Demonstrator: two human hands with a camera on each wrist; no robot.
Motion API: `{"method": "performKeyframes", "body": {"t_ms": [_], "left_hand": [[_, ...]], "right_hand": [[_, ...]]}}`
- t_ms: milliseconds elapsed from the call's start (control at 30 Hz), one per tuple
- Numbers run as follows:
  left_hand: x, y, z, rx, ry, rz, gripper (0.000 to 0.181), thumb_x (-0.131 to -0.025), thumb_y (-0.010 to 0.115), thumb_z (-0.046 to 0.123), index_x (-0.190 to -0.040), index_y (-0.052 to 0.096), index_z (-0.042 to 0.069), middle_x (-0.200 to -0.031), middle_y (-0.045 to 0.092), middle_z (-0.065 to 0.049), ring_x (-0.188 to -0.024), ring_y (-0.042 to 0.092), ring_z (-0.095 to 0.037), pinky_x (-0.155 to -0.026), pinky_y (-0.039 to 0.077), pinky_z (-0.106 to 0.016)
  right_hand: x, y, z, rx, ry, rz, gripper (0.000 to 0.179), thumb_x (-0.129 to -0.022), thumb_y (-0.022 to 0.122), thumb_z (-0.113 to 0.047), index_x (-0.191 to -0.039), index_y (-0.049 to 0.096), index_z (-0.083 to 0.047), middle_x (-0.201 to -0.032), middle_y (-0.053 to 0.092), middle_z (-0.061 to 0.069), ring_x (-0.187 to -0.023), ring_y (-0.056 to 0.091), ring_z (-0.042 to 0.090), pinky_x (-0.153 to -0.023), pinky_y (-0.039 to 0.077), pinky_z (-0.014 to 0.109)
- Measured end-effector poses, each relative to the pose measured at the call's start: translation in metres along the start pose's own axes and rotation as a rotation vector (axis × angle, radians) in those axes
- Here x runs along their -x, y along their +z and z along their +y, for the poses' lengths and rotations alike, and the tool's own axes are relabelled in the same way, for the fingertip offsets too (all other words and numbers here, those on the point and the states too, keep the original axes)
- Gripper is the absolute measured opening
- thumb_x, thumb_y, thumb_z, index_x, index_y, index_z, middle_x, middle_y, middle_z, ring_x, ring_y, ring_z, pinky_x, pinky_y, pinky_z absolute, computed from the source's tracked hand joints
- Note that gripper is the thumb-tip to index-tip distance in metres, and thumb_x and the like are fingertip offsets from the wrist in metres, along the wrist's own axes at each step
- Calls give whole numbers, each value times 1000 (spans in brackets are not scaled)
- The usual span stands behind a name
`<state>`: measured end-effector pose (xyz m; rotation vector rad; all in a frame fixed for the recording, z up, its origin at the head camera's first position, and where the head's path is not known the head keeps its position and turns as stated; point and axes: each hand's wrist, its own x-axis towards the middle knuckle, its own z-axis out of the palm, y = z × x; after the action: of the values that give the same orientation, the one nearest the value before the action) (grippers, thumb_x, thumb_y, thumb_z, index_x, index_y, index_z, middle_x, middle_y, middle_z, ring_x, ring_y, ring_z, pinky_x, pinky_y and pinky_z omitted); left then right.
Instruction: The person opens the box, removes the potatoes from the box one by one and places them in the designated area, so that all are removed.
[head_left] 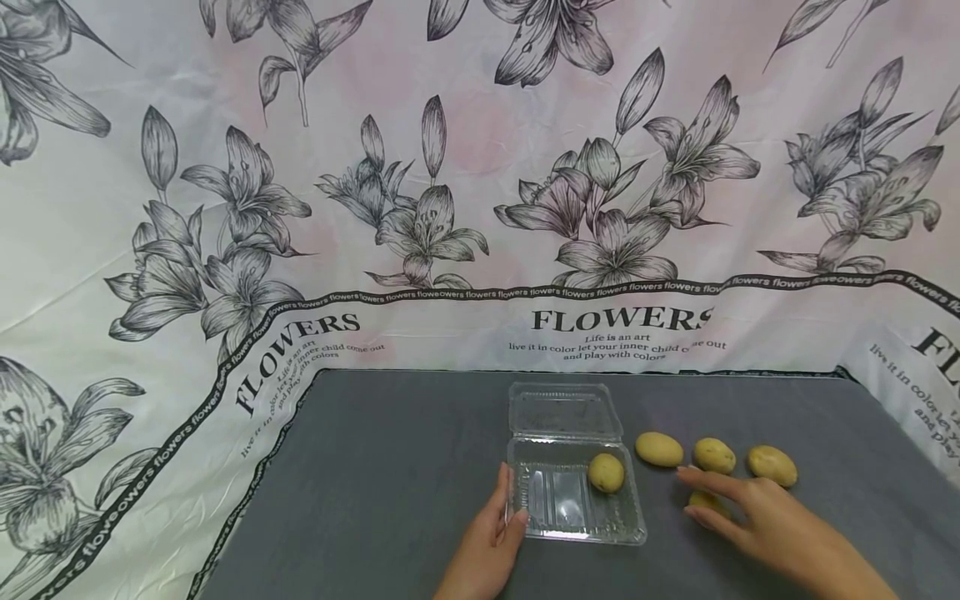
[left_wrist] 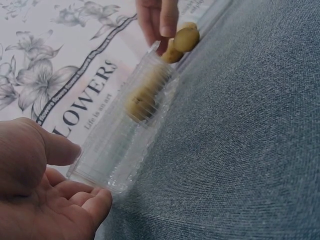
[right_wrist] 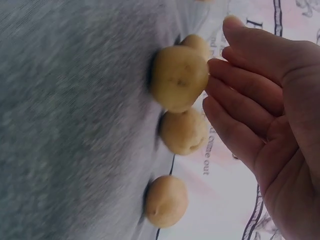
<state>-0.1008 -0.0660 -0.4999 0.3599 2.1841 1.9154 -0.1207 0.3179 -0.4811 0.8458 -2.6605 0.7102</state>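
Our left hand (head_left: pixel 487 542) rests open against the left edge of the clear tray (head_left: pixel 573 500) on the grey worktop (head_left: pixel 390 483); one potato (head_left: pixel 606 472) lies inside it. Our right hand (head_left: pixel 757 517), fingers straight and holding nothing, hovers over a fourth loose potato (head_left: pixel 703 500), just below three others (head_left: pixel 714 455) right of the tray.

Our left hand (head_left: pixel 486 542) lies open, fingers relaxed; our right hand (head_left: pixel 757 512) reaches fwd, fingers straight, palm down.
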Motion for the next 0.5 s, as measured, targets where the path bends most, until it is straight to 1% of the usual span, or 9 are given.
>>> {"method": "performKeyframes", "body": {"t_ms": [67, 100, 200, 233, 300, 367, 400, 433, 500], "left_hand": [[0, 0, 0, -4, -1, 4, 70, -112, 53, 16, -167, 13, -3, -171, 20, -24, -158, 19, -39, -122, 27, -48], [0, 0, 0, -5, 0, 4, 70, -112, 53, 16, -167, 13, -3, -171, 20, -24, -158, 19, -39, -122, 26, -48], [1, 0, 0, -4, 0, 6, 70, -112, 53, 16, -167, 13, -3, -171, 19, -24, -158, 18, -39, -122, 25, -47], [0, 0, 0, -3, 1, 4, 71, -112, 53, 17, -167, 13, -3, -171, 19, -24, -158, 18, -38, -122, 25, -47], [0, 0, -1, 5, 3, 3, 71, -112, 53, 16, -167, 12, -3, -171, 19, -24, -158, 17, -38, -122, 24, -46], [0, 1, -1, 11, 3, 4, 71, -112, 53, 16, -167, 12, -3, -171, 18, -24, -158, 17, -38, -122, 25, -46], [0, 1, -1, 13, 2, 5, 71, -112, 53, 16, -167, 12, -3, -171, 19, -24, -158, 17, -38, -122, 25, -45], [0, 1, -1, 11, 1, 8, 71, -112, 53, 16, -167, 12, -3, -171, 19, -24, -158, 18, -38, -122, 26, -45], [0, 1, -1, 11, 3, 7, 71, -112, 53, 16, -167, 12, -3, -171, 19, -24, -158, 18, -38, -122, 26, -45]], "right_hand": [[-5, 0, -4, -3, -23, 14, 47, -85, 89, -12, -129, 73, -12, -70, 63, -17, -51, 22, -19, -51, 33, 10], [-8, 0, -6, -7, -26, 12, 47, -85, 89, -12, -129, 73, -10, -71, 65, -15, -51, 26, -18, -51, 33, 10], [-16, 0, -12, -15, -27, -6, 45, -88, 87, -14, -130, 72, -7, -84, 71, -11, -54, 38, -15, -53, 39, 13], [-18, 0, -15, -22, -16, -21, 45, -90, 86, -15, -131, 71, -7, -79, 66, -16, -54, 40, -14, -53, 39, 14], [-23, 1, -19, -22, 3, -36, 45, -92, 84, -17, -134, 70, -7, -68, 48, -22, -52, 33, -15, -52, 38, 16], [-27, 1, -24, -11, 20, -41, 47, -93, 84, -20, -137, 69, -9, -68, 44, -24, -51, 24, -16, -54, 38, 18], [-30, 2, -25, 6, 14, -31, 49, -92, 85, -20, -137, 69, -10, -68, 49, -23, -54, 26, -17, -55, 43, 20], [-32, 3, -27, 22, 9, -25, 50, -91, 86, -21, -137, 69, -11, -70, 56, -20, -54, 23, -16, -57, 47, 21], [-36, 4, -31, 44, -4, -10, 51, -90, 87, -21, -137, 70, -12, -88, 73, -11, -54, 21, -15, -61, 50, 23]]}}
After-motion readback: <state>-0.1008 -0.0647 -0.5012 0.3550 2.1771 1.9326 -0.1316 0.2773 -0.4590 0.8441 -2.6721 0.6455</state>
